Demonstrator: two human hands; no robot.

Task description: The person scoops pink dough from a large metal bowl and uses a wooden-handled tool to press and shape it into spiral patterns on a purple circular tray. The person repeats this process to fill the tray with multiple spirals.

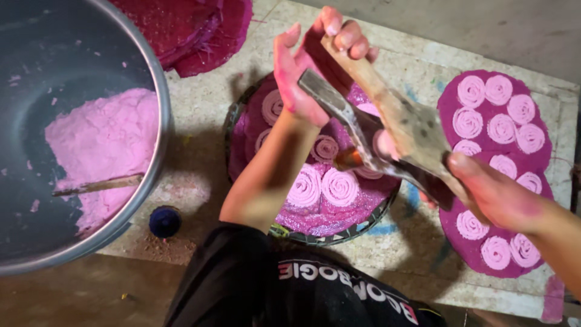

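My left hand (299,72) is closed around the upper ends of a wooden and metal press tool (399,124), squeezing its wooden handle and metal lever together. My right hand (493,194) grips the tool's lower end at the right. The tool slants over a round tray (378,219) lined with glittery magenta cloth. Several pink dough spirals (339,186) lie on that cloth, under the tool's orange nozzle (350,158).
A large metal pot (158,91) at the left holds pink dough (103,139) and a wooden stick (100,184). A magenta cloth (451,103) covered with spirals lies at the right. Folded magenta cloths (200,30) sit at the top. A dark blue cap (164,221) lies by the pot.
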